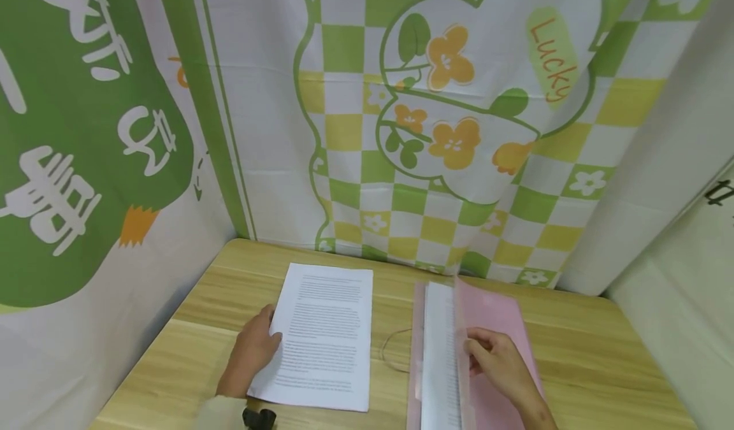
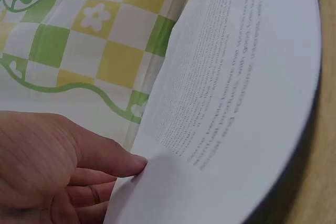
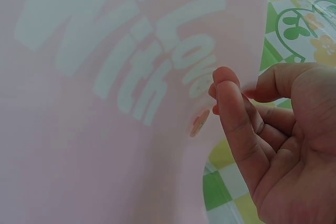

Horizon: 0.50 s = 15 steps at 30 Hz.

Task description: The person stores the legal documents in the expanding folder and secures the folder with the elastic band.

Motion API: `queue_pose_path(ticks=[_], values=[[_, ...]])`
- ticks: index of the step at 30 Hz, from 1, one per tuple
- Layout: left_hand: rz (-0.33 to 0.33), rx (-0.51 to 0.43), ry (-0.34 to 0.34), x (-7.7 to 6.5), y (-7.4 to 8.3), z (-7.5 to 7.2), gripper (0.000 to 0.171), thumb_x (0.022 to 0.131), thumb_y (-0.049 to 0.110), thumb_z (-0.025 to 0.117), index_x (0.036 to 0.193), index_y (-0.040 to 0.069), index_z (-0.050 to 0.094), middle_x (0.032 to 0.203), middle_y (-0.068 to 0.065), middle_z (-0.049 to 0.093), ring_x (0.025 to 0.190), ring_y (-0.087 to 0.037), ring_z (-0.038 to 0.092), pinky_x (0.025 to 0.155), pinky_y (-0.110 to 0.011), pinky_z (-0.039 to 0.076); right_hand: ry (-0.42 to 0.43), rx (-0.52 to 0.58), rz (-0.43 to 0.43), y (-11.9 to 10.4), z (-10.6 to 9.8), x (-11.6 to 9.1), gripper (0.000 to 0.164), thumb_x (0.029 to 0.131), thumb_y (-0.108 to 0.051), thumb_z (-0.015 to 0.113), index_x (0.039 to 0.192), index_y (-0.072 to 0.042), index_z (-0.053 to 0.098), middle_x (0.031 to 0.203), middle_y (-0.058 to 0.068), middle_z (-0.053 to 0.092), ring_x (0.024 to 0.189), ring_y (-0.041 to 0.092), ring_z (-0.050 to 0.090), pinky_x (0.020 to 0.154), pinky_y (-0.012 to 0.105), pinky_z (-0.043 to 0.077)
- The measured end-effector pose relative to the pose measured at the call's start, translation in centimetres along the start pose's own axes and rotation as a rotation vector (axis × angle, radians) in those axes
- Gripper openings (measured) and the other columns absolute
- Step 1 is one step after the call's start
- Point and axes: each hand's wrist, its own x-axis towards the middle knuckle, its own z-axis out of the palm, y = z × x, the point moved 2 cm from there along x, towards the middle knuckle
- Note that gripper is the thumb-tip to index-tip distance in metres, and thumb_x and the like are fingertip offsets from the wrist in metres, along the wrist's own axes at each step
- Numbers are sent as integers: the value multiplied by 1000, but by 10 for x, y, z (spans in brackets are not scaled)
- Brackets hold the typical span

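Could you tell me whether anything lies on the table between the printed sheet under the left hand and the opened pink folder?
Only a thin elastic loop lies on the wooden table in that gap. The left hand pinches the printed sheet at its edge; the right hand holds up the pink folder cover.

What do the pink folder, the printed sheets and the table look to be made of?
The pink folder looks like thin, translucent matte plastic: its raised cover bends and light passes through it. The printed sheets appear to be plain white matte paper, with fine black text, curling where the left hand lifts them. The table shows light wood grain, though it could be laminate.
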Motion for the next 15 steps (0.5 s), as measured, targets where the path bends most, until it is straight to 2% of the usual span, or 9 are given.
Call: queue_pose_path(ticks=[4, 8, 12, 15], values=[[1, -32, -22, 3, -2, -3, 51, 96, -3, 58, 144, -15, 46, 119, -29, 65, 106, -40, 65, 87, -54, 53, 2, 4, 2, 0, 0, -1, 31, 97, 1, 60, 123, 18, 63, 78, 12, 65, 63, 20, 62, 58, 33, 58], [41, -60, -31, 5, -4, -4, 49, 94, -4, 59, 140, -16, 50, 108, -20, 68, 95, -30, 63, 81, -48, 54, 18, 0, 11, -1, 2, -1, 30, 97, 2, 60, 123, 17, 64, 76, 11, 65, 61, 20, 62, 57, 33, 58], [87, -126, -50, 5, -6, -5, 52, 91, -7, 60, 140, -18, 49, 104, -17, 67, 101, -34, 64, 79, -44, 54, 32, -14, -4, -1, 6, -1, 29, 96, 2, 60, 121, 17, 65, 72, 11, 64, 58, 20, 62, 55, 33, 58], [98, -189, -80, 5, -7, -4, 52, 90, -9, 61, 140, -18, 49, 100, -13, 65, 106, -38, 64, 79, -43, 54, 42, -24, -20, -2, 10, -1, 28, 96, 3, 60, 119, 17, 66, 70, 10, 63, 56, 20, 62, 54, 32, 58]])
